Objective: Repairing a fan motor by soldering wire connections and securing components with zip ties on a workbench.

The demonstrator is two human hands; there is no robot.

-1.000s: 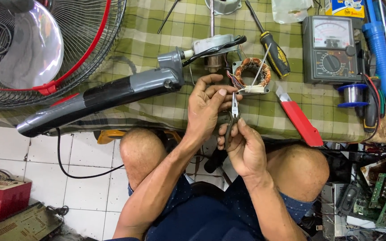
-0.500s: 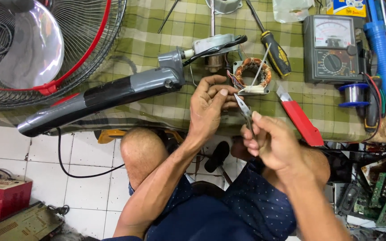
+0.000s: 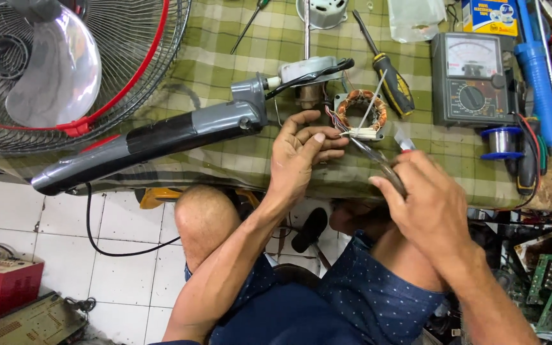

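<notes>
Left hand (image 3: 301, 150) rests on the green checked cloth (image 3: 237, 57) at the table's front edge, fingers curled and pinching the bundle of thin coloured wires (image 3: 333, 118) that leaves the small square motor stator with copper windings (image 3: 360, 114). Right hand (image 3: 432, 204) is closed around slim metal pliers with a red grip (image 3: 378, 160), the tips reaching the white connector block on the stator's near side. My judgement — the stator is compact and heavy for its size, stiff in its frame, but the winding wire and leads are thin and easily nicked, so I would hold it by the metal frame corners, never by the copper. Labels: a blue and yellow carton (image 3: 490, 16) lies at the top edge; below it sits a grey analogue meter (image 3: 471, 80) with a white dial face — print unread.
</notes>
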